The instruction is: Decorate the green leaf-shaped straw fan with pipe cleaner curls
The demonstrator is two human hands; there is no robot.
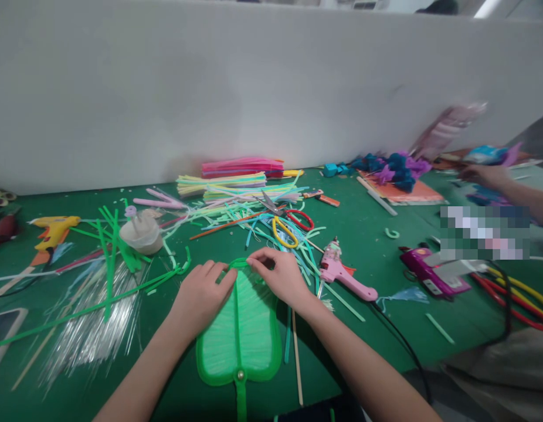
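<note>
I hold the green fan (258, 346) by its top edge, my left hand (205, 293) and right hand (280, 272) closed in narrow fingertip pinches on either side of its middle. It is directly in front of me on the desk (359, 234), its long axis running away from my body — handle toward me, broad top pointing at the wall (254, 88) along the back edge. Open green surface shows on my right, between the pink glue gun (342, 272) and the purple power strip (434, 272); on my left, clear strands (95, 310) crowd my forearm, and scissors (274, 206) lie among the strips beyond my knuckles. A pale cup (143, 237) has a purple-topped stick standing in it, and a clear bag (447, 129) with something pinkish inside leans at the back right.
</note>
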